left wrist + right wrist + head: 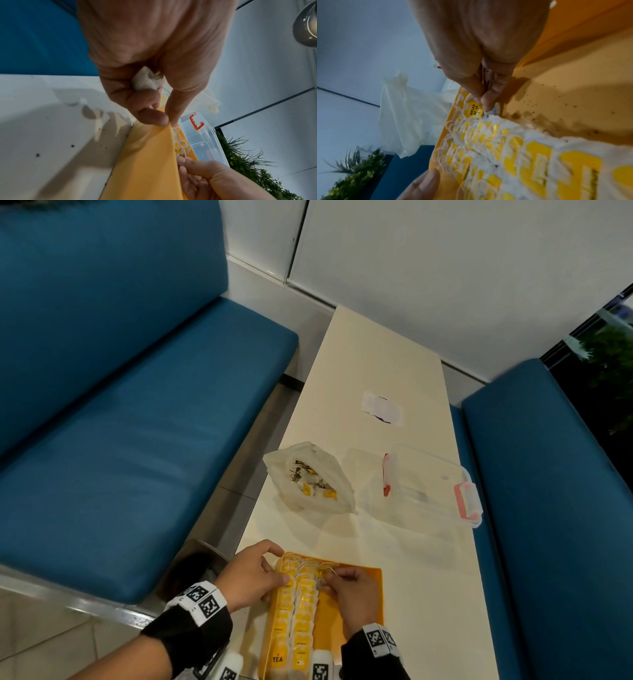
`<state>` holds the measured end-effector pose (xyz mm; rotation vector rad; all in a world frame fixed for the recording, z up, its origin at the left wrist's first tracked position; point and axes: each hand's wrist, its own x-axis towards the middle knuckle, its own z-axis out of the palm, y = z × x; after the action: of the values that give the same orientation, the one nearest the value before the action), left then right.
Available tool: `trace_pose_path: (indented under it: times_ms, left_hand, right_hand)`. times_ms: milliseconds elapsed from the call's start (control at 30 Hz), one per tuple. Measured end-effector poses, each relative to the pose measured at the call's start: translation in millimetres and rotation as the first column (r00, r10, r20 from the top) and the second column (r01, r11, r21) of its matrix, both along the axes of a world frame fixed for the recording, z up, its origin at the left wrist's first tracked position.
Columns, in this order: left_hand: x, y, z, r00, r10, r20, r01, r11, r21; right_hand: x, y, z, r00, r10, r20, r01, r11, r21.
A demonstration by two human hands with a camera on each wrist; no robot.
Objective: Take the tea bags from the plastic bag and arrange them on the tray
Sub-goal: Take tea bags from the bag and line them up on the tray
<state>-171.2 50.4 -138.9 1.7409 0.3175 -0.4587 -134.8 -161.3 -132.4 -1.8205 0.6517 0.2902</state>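
An orange tray lies at the table's near end with two long rows of white, yellow-tagged tea bags along its left side. My left hand pinches the tray's far left rim between thumb and forefinger, and a crumpled white tea bag is tucked in its palm. My right hand pinches a tea bag at the far end of the tray, to the right of the two rows and beside a yellow tag. The white plastic bag stands open farther up the table, more tea bags showing inside.
A clear plastic box with red clasps sits right of the bag, a white paper slip beyond it. Blue benches flank the narrow cream table. A bin stands on the floor at the left. Dark tea crumbs dot the tray floor.
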Motion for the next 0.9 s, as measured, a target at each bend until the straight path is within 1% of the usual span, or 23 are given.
trace_pose_path:
  times_ms: [67, 133, 200, 267, 300, 333, 367, 400, 433, 467, 500, 567, 600, 633, 733, 800, 833, 900]
  left_hand:
    - [0.2, 0.1, 3.8, 1.0, -0.005, -0.012, 0.005, 1.0, 0.007]
    - [0.9, 1.3, 11.3, 0.999, 0.02, -0.042, -0.02, 1.0, -0.011]
    - [3.7, 4.7, 20.9, 0.986, 0.105, -0.13, -0.123, 0.982, -0.142]
    - [6.3, 10.8, 31.4, 0.955, 0.163, -0.248, -0.239, 0.919, -0.314]
    - [7.4, 14.3, 36.7, 0.942, 0.17, -0.289, -0.276, 0.881, -0.383]
    - [8.5, 17.3, 41.4, 0.936, 0.166, -0.312, -0.296, 0.848, -0.439]
    - [9.5, 19.6, 45.3, 0.936, 0.152, -0.318, -0.298, 0.822, -0.485]
    - [10.3, 20.9, 49.7, 0.941, 0.13, -0.313, -0.285, 0.803, -0.524]
    - [11.1, 21.1, 52.9, 0.948, 0.103, -0.301, -0.262, 0.791, -0.552]
    - [12.3, 20.0, 55.6, 0.955, 0.072, -0.287, -0.232, 0.786, -0.573]
    - [13.1, 17.4, 58.5, 0.961, 0.042, -0.275, -0.202, 0.786, -0.584]
    - [14.9, 9.9, 61.4, 0.965, 0.02, -0.262, -0.176, 0.788, -0.59]
    - [15.5, 5.7, 61.7, 0.968, 0.031, -0.251, -0.177, 0.794, -0.582]
    - [16.2, 1.7, 61.7, 0.972, 0.047, -0.23, -0.172, 0.81, -0.561]
    - [18.7, -8.9, 58.3, 0.985, 0.083, -0.151, -0.145, 0.872, -0.468]
    - [19.9, -12.3, 56.7, 0.989, 0.084, -0.121, -0.13, 0.885, -0.447]
    - [19.9, -12.7, 57.6, 0.992, 0.074, -0.105, -0.114, 0.888, -0.446]
    - [19.2, -9.7, 57.8, 0.998, 0.038, -0.054, -0.057, 0.908, -0.415]
  right_hand:
    - [0.7, -0.4, 0.9, 0.997, -0.073, -0.011, 0.074, 0.996, 0.055]
    - [0.7, -1.3, 3.3, 0.994, -0.101, -0.03, 0.104, 0.989, 0.101]
    - [-0.7, -3.9, 8.4, 0.992, -0.115, -0.054, 0.121, 0.984, 0.129]
    - [-3.9, -7.8, 18.4, 0.988, -0.13, -0.083, 0.141, 0.981, 0.136]
    - [-6.4, -9.7, 26.1, 0.989, -0.121, -0.085, 0.13, 0.985, 0.111]
    - [-8.7, -12.2, 33.5, 0.994, -0.08, -0.072, 0.084, 0.995, 0.05]
    - [-9.7, -14.9, 40.5, 0.999, -0.007, -0.038, 0.005, 0.999, -0.05]
    - [-10.1, -15.9, 49.0, 0.995, 0.095, 0.014, -0.091, 0.983, -0.158]
    - [-9.4, -15.1, 57.0, 0.973, 0.221, 0.067, -0.197, 0.946, -0.259]
    - [-8.6, -10.6, 67.5, 0.932, 0.346, 0.11, -0.297, 0.9, -0.319]
    - [-7.8, -3.1, 77.2, 0.886, 0.446, 0.128, -0.386, 0.861, -0.332]
    - [-9.1, 18.1, 96.3, 0.792, 0.599, 0.118, -0.552, 0.786, -0.278]
    - [-10.0, 28.5, 101.5, 0.749, 0.654, 0.106, -0.613, 0.744, -0.265]
    - [-11.1, 38.8, 103.7, 0.723, 0.685, 0.091, -0.648, 0.717, -0.258]
    - [-13.5, 60.8, 101.5, 0.714, 0.698, 0.059, -0.657, 0.696, -0.289]
    - [-10.0, 65.2, 93.8, 0.721, 0.691, 0.051, -0.635, 0.688, -0.351]
    - [-7.4, 64.5, 90.7, 0.728, 0.683, 0.057, -0.62, 0.692, -0.37]
    - [-3.7, 59.8, 86.1, 0.757, 0.648, 0.088, -0.582, 0.729, -0.359]
